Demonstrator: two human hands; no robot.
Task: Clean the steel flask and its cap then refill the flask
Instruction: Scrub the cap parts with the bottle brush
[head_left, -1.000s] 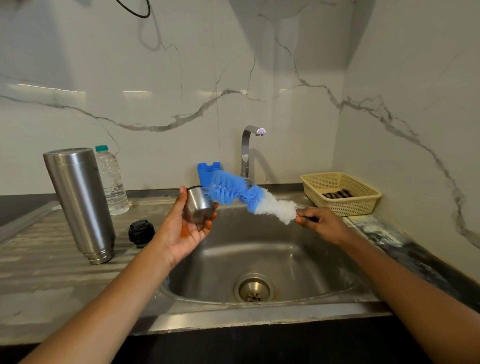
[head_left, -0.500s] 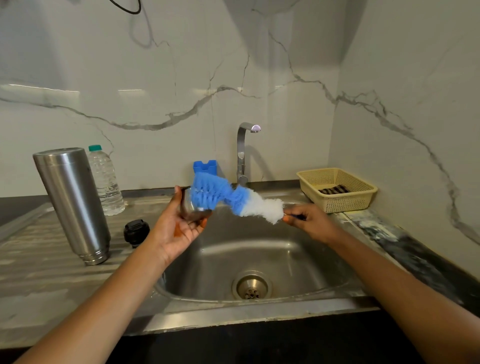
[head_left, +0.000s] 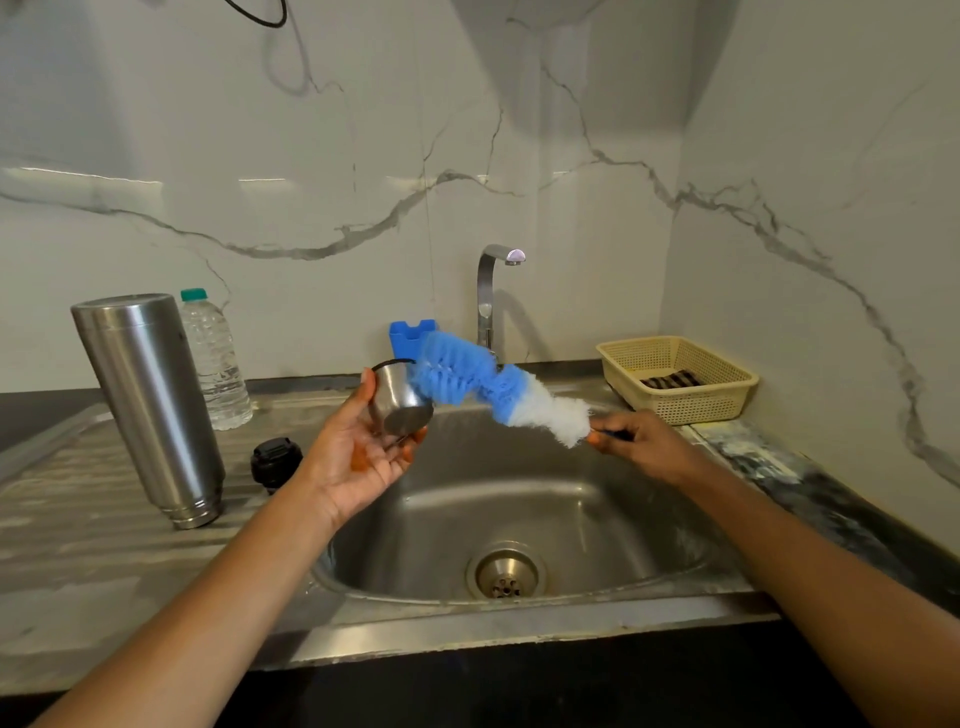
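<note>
We note L hand (head_left: 363, 452) gripping cap (head_left: 400, 402), R hand (head_left: 639, 441) pinching brush (head_left: 467, 374) handle; recommend twisting bristles fully inside, rim incl.

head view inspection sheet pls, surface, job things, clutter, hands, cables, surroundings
surface: steel drainboard beside sink basin
job's things: steel flask stands on the drainboard; steel cap held over the basin, bottle brush head at its mouth
clutter: black stopper, water bottle, blue holder, basket holding a dark cloth
grippers: left hand holds the steel cap; right hand grips the bottle brush handle
cables: black cable looped high on the wall
surroundings: marble wall, tap
</note>
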